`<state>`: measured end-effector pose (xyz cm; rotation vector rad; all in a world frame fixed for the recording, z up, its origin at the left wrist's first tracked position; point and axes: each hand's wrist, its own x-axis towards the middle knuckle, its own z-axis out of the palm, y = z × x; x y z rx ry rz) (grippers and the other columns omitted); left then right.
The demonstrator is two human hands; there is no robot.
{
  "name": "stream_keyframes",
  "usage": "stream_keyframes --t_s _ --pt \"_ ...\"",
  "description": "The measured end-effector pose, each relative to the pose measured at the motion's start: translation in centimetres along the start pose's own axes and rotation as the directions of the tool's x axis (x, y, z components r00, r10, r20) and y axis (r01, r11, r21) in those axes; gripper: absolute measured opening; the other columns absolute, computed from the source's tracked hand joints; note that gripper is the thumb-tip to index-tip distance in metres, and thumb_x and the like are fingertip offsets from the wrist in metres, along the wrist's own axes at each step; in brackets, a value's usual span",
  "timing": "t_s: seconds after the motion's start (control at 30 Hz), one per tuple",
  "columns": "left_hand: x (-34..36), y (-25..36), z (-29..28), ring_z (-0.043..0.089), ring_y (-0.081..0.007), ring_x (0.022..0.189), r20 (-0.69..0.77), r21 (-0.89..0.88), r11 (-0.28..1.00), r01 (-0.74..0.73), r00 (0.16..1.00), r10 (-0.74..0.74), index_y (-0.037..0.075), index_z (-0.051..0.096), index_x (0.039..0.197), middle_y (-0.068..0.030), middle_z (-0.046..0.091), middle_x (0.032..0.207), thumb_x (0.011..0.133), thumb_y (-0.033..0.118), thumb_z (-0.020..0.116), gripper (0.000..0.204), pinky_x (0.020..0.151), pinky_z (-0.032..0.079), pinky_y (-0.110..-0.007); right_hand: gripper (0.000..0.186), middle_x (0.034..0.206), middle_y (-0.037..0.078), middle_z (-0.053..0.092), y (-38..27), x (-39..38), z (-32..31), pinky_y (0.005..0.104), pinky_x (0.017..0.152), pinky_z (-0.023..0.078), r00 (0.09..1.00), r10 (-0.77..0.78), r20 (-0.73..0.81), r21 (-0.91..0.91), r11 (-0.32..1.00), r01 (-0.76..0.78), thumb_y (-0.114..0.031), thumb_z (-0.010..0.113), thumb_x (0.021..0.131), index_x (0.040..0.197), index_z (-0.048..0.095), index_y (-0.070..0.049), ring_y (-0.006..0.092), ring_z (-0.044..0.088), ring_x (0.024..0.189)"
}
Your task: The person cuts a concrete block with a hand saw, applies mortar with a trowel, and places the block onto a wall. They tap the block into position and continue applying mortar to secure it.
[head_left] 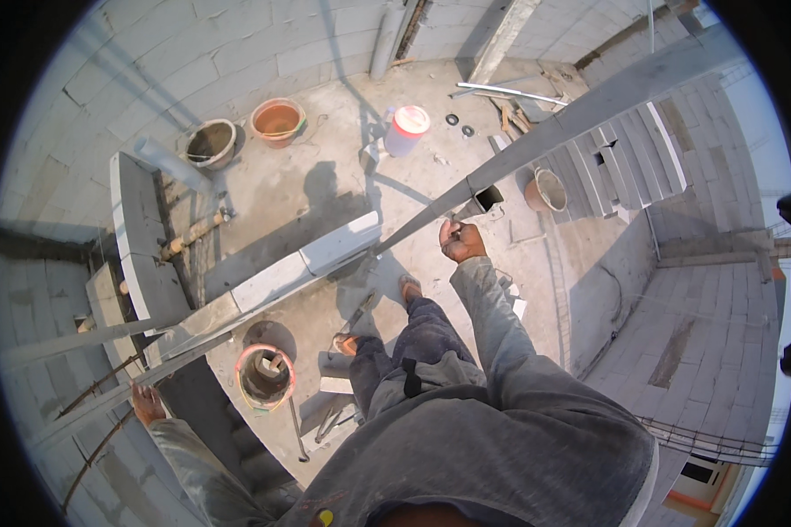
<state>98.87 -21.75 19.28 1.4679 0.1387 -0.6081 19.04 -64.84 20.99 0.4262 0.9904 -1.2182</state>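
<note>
My right hand [461, 240] is closed in a fist just beside a long grey post [527, 145]. Whatever its fingers pinch is too small to make out. Far to the left, my left hand [148, 402] has its fingers stretched up against the lower edge of a long straight bar [189, 356]. That bar runs along the near side of a low wall of pale blocks [277, 285], whose right end meets the foot of the post.
A mortar bucket [264, 376] stands near my feet, with tools by it. Farther off are two tubs [278, 121] [211, 144], a red-lidded container [407, 130] and another bucket [546, 191]. Stacked blocks [620, 162] lie right. A dark stairwell-like opening [228, 422] drops beside my left arm.
</note>
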Motion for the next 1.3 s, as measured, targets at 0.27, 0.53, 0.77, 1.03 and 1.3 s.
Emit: stream_keyframes --t_s 0.27,0.53,0.77,1.03,1.3 --pt "-2.7 0.9 2.4 0.043 -0.0099 0.069 -0.194 -0.104 0.994 -0.012 0.981 -0.009 0.005 0.061 0.108 0.0026 0.042 0.077 0.099 0.028 0.066 0.025 0.069 0.041 -0.025 0.019 0.057 -0.006 0.037 -0.8 -4.6 -1.5 0.0265 0.038 0.024 0.904 -0.417 0.091 -0.827 0.474 0.302 -0.019 0.064 0.094 0.105 0.066 -0.004 0.008 0.031 0.041" --pt "-5.4 -3.4 6.8 0.053 -0.0133 0.078 -0.492 0.076 0.996 -0.039 0.867 0.071 -0.01 0.055 0.129 -0.0049 0.055 0.091 0.093 0.017 0.072 0.047 0.073 0.05 -0.027 0.015 0.057 -0.008 0.039 -3.3 -5.6 -2.3 0.0256 0.037 0.021 0.913 -0.356 0.2 -0.889 0.326 0.322 -0.017 0.065 0.093 0.102 0.067 -0.006 0.006 0.03 0.041" --pt "-30.6 -16.1 37.4 0.058 -0.0071 0.077 0.725 0.308 0.84 -0.446 0.682 0.096 -0.002 0.071 0.121 -0.0012 0.068 0.089 0.096 0.023 0.071 0.035 0.07 0.048 -0.025 0.018 0.059 -0.008 0.039 -5.7 -5.4 -2.5 0.024 0.038 0.022 0.975 -0.138 0.174 -0.878 0.427 0.217 -0.016 0.063 0.094 0.106 0.066 -0.003 0.0042 0.028 0.042" --pt "-41.7 -21.1 61.6 0.07 -0.0337 0.085 0.956 0.286 0.467 -0.837 0.284 -0.076 0.011 0.076 0.114 -0.0189 0.074 0.099 0.09 0.028 0.069 0.029 0.077 0.054 -0.041 0.026 0.066 -0.007 0.04 -10.8 -3.7 -2.7 0.0227 0.04 0.023 0.944 0.297 0.142 -0.812 0.581 -0.06 -0.015 0.055 0.099 0.119 0.061 0.0 0.0051 0.03 0.047" --pt "-38.1 -23.2 64.9 0.071 -0.0322 0.09 0.883 0.366 0.377 -0.851 0.191 -0.428 0.007 0.076 0.095 -0.0197 0.074 0.095 0.082 0.027 0.072 0.024 0.081 0.053 -0.043 0.021 0.066 -0.006 0.042 -15.5 -0.8 -0.2 0.0234 0.044 0.03 0.78 0.624 -0.043 -0.828 0.415 -0.377 -0.023 0.055 0.103 0.11 0.058 -0.004 0.0081 0.035 0.049"
